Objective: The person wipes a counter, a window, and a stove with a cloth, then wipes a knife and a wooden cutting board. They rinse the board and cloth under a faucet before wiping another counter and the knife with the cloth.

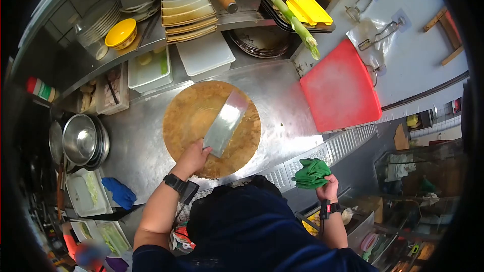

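Note:
My left hand (193, 157) is closed at the near end of a cleaver (228, 123), whose broad shiny blade lies over a round wooden chopping block (189, 108) and points away to the right. The cleaver's handle does not show; my fingers cover that end. Out to the right, clear of the counter's front edge, my right hand (328, 187) grips a bunched green cloth (311, 174). The block rests on a steel counter (282, 106).
A red cutting board (340, 88) stands at the right. Behind the block are white containers (204, 55) and a shelf with stacked plates (186, 12). Steel bowls (80, 138) and a blue cloth (119, 192) lie left. Another person's orange sleeve (69, 242) shows lower left.

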A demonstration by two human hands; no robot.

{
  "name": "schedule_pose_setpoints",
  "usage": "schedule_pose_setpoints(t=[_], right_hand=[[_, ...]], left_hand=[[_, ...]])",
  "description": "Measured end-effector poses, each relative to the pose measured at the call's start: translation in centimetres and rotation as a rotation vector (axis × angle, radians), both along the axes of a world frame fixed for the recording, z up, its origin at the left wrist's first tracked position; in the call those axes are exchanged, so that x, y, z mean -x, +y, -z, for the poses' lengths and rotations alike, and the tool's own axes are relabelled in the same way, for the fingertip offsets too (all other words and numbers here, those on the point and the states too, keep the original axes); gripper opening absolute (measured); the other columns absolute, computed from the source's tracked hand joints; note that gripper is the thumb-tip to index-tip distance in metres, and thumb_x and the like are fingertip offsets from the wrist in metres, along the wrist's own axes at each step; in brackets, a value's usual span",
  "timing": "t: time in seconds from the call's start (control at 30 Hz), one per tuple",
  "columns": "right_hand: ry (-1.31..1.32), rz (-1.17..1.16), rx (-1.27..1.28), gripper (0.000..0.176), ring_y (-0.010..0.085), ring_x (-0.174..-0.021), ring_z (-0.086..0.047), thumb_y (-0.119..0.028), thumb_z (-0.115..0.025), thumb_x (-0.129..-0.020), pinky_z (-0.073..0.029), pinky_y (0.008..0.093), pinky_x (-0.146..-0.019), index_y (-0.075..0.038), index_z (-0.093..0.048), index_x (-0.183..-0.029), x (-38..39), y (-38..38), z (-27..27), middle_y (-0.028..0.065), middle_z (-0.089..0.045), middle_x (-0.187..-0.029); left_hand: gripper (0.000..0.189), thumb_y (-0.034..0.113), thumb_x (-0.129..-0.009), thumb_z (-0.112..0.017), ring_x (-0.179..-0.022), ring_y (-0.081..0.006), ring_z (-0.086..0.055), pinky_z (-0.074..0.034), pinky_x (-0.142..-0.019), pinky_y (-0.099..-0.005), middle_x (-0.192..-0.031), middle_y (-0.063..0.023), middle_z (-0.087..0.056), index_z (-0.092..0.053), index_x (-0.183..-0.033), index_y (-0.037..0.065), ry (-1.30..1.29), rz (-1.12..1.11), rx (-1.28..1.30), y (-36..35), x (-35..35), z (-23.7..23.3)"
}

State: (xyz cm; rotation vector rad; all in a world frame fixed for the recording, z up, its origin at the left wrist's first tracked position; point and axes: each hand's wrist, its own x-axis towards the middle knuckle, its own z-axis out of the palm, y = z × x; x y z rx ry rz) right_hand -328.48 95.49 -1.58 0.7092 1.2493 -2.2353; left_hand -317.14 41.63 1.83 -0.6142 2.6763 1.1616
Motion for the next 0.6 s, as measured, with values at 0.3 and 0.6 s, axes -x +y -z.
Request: schedule_pose_setpoints(t=[0.3,0.6], right_hand=[[0.050,-0.002,0.106,0.055,0.0291,-0.116,-0.061,-0.016,-0.055,-0.077,-0.044,0.0432,-0.108,-0.003,-0.061,-0.130,-3.5,-3.1,-3.0,0.0114,-0.066,-0.124],[-0.012,-0.007,0.088,0.060,0.0358,-0.119,-0.061,-0.016,-0.052,-0.076,-0.043,0.0480,-0.110,0.003,-0.058,-0.133,-3.6,-0.5,-1.7,0.0178,-0.065,-0.129]], left_hand=[[0.018,0.018,-0.101,-0.061,-0.040,-0.0160,-0.053,-0.041,-0.037,-0.0351,-0.059,-0.0069,-0.056,-0.056,-0.102,0.001,0.076,-0.619,-0.296,-2.9,-8.5,-1.2],[0.025,0.022,-0.099,-0.062,-0.048,-0.0272,-0.064,-0.048,-0.046,-0.0403,-0.069,-0.0189,-0.065,-0.057,-0.101,-0.003,0.294,-0.363,0.034,3.4,-11.1,4.1]])
